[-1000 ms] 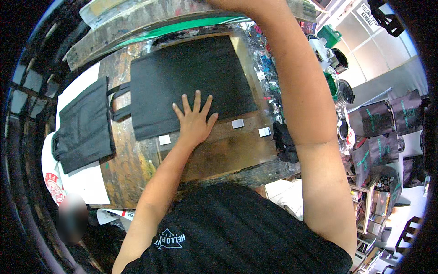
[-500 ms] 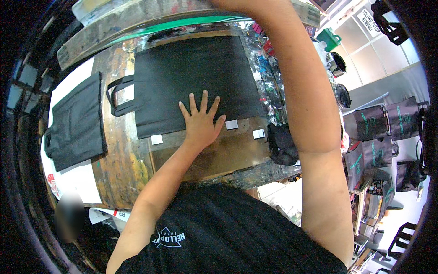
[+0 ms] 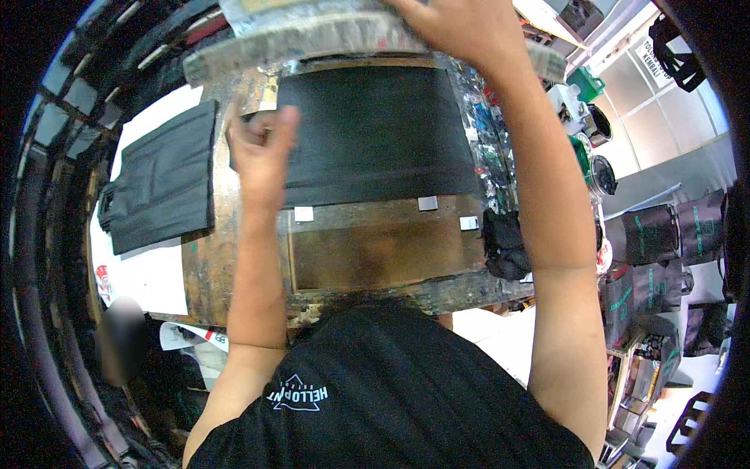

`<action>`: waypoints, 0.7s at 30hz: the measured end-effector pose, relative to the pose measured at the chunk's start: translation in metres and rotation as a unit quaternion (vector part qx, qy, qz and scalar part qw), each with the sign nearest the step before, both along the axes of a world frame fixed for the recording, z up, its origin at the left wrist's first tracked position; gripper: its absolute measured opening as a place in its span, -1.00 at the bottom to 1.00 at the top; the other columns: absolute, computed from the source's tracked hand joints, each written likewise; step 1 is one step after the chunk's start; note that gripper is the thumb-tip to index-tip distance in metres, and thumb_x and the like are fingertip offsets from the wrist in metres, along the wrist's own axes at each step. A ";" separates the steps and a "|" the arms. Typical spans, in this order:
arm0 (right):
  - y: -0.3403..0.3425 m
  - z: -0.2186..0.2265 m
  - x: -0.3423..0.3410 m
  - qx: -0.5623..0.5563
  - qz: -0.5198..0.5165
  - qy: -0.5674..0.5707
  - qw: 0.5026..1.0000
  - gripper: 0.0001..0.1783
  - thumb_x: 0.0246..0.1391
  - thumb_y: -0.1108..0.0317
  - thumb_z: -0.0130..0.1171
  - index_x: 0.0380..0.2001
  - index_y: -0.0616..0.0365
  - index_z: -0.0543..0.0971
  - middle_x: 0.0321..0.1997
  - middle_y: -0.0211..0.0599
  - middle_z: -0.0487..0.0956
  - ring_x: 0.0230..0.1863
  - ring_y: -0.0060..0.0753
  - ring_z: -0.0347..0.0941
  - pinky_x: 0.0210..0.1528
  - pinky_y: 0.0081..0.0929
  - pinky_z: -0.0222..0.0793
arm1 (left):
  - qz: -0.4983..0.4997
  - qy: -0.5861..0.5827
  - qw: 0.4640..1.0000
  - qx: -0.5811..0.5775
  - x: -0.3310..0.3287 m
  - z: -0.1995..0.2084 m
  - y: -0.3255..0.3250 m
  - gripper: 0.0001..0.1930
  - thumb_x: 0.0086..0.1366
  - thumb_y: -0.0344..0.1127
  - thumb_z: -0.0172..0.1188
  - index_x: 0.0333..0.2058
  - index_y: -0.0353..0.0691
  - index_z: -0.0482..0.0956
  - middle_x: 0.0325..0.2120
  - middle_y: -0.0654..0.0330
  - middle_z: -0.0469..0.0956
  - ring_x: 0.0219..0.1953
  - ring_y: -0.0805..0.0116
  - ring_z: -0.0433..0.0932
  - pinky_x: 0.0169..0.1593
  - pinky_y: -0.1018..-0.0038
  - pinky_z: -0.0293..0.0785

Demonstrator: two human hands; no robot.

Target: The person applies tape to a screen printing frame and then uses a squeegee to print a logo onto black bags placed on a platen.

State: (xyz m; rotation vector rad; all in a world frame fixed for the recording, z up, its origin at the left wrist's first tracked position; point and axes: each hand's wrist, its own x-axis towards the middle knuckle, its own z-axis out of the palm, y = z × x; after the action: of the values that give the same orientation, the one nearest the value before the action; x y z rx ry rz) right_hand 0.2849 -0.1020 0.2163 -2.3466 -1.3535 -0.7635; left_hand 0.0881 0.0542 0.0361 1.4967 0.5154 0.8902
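A flat black fabric bag (image 3: pixel 375 133) lies on the brown wooden board, with small white tabs (image 3: pixel 427 204) along its near edge. My left hand (image 3: pixel 262 156) is over the bag's left end, where its handle lay; the fingers look curled with the thumb apart, but motion blurs them and I cannot tell whether they grip the handle. At the far side my right hand (image 3: pixel 469 31) is raised by a long paint-stained wooden bar (image 3: pixel 312 45). The upper edge cuts off part of its fingers, so its hold is hidden.
More black bags (image 3: pixel 164 180) lie at left on white sheets (image 3: pixel 152 281). A crumpled black cloth (image 3: pixel 506 244) sits at the board's right. Beyond my right arm are cans (image 3: pixel 600 125), a green container (image 3: pixel 586 82) and printed black bags (image 3: pixel 644 234).
My left hand has lifted off the bag's middle and moved left to its handle end, fingers no longer spread flat. My right hand stays at the far side. The whole view has shifted slightly.
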 end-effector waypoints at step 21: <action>-0.036 -0.213 -0.056 -0.152 0.042 0.123 0.980 -0.30 -0.14 0.24 0.53 0.11 -0.02 0.47 -0.04 -0.23 0.55 0.11 -0.09 0.45 0.11 -0.07 0.21 | 0.079 0.259 0.928 0.255 -0.109 -0.156 -0.009 0.14 -0.23 0.15 0.71 0.31 -0.27 0.44 -0.06 0.02 0.68 0.00 0.06 0.52 0.22 0.16 0.17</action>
State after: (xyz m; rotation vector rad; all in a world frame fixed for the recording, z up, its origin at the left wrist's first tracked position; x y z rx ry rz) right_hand 0.2288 -0.1377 0.0035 -2.4875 -1.5341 -0.2427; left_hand -0.0206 0.0447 -0.1203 2.2174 0.8432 0.7792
